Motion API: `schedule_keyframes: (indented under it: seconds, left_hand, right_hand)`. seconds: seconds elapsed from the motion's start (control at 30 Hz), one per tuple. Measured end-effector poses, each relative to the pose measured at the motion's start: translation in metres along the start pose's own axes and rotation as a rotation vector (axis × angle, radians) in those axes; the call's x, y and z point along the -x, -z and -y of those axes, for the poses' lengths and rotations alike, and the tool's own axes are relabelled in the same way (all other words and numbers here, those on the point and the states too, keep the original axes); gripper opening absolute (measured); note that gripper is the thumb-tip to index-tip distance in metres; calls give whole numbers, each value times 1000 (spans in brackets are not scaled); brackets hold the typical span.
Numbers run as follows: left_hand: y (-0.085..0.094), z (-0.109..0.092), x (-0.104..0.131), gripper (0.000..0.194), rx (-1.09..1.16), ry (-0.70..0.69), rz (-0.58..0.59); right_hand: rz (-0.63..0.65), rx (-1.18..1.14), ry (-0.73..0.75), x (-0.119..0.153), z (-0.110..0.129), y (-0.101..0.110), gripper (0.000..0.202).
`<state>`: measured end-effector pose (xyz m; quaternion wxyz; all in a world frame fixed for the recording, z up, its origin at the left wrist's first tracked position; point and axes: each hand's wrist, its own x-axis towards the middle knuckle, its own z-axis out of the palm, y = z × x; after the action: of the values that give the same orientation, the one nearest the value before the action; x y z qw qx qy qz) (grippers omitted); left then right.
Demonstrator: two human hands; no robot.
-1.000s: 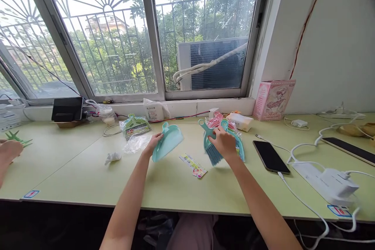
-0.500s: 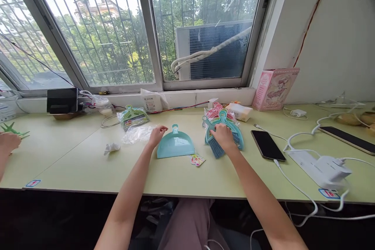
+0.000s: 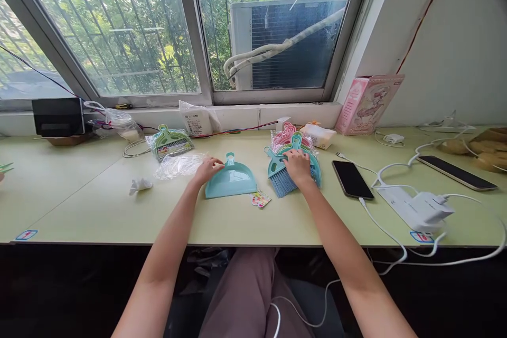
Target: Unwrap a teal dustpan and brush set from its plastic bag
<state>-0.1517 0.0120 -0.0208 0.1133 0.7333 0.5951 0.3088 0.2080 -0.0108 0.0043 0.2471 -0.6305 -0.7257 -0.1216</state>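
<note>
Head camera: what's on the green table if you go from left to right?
Crumpled white paper → left hand → teal dustpan → sticker card → right hand → black phone → white charger.

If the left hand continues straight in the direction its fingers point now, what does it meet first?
The left hand points right, toward the teal dustpan; it would probably meet the dustpan's raised back edge first, which it nearly touches already.
</note>
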Motion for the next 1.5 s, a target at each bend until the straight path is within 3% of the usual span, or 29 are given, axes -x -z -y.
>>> schedule_keyframes:
  seconds: [0.2,0.43,0.53,0.63,0.73,0.9,1.17,1.3,1.5]
  left_hand:
    - [0,-6,-3,35,39,36,-59]
    - [17,-19,-5,57,743,245,-246]
    - [23,-27,-3,62,965,277,-272]
    - [24,-37,-1,62,1069,282,-247]
    - [20,-49,1,61,1051,281,-193]
    - [5,-78,9,60,998,226,-95]
    - [-17,-118,26,62,925,23,72]
    - [-25,-125,30,60,842,-54,41]
    - [-27,-125,32,53,805,-101,-24]
  right_hand:
    - [-27,6,-13,-3,-8,-8,21]
    - [-33,-112,68,-4,-10,1,30]
    - [-93,-121,97,-1,-5,7,32]
    - [-153,-190,20,2,7,15,32]
    - [-205,-319,-42,7,24,24,32]
    - [-182,-443,44,16,49,24,29]
    - [-170,-238,48,23,59,16,26]
    - [-236,-262,28,23,60,14,25]
    - [-284,-497,114,19,59,10,22]
